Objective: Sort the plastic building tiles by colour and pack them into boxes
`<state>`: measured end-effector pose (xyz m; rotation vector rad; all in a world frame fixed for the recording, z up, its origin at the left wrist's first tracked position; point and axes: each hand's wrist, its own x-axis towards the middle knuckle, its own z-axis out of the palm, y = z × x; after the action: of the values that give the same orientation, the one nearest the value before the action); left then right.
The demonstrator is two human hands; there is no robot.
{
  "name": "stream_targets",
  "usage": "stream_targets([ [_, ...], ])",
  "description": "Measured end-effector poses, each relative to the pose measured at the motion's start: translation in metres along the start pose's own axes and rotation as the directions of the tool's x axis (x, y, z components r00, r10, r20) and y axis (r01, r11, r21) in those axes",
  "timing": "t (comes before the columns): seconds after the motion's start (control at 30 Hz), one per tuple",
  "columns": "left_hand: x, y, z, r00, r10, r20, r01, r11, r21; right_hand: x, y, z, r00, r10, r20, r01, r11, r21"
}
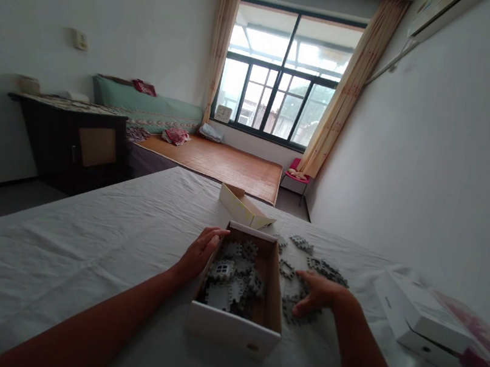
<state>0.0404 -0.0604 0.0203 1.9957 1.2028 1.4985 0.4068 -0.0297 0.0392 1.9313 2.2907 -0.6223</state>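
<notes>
A white cardboard box (234, 332) with a brown inside stands on the white-covered surface in front of me. Inside it lie several grey puzzle-like pieces (230, 279) with notched edges, some with small window shapes. My left hand (203, 251) grips the box's left side near the far corner, its fingertips by the rim. To the right of the box, my right hand (321, 292) is open, thumb and index finger apart, over loose grey notched pieces (290, 310). Whether it touches them I cannot tell. The palm hides part of them.
Beyond the box lies an open cardboard lid (245, 209). More grey pieces (301, 243) are scattered right of it. White boxes (425, 318) and a pink-patterned package (481, 329) sit at the right. Further off are a bed (229, 166) and a dark cabinet (67, 138).
</notes>
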Motion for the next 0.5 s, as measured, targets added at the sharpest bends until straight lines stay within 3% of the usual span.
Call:
stream_targets([
  [0.2, 0.0, -0.001, 0.0, 1.0, 0.004, -0.011, -0.004, 1.0, -0.003, 0.005, -0.004, -0.004, 0.993, -0.114, -0.037, 0.115, 0.993, 0.006],
  [0.37, 0.0, 0.0, 0.0, 1.0, 0.004, 0.002, -0.004, 1.0, -0.001, -0.004, -0.007, -0.011, 0.987, -0.152, 0.056, 0.15, 0.988, 0.038],
  [0.5, 0.0, -0.002, 0.0, 1.0, 0.004, 0.003, -0.004, 1.0, -0.001, -0.001, -0.014, 0.0, 0.989, -0.11, 0.102, 0.111, 0.994, -0.01],
])
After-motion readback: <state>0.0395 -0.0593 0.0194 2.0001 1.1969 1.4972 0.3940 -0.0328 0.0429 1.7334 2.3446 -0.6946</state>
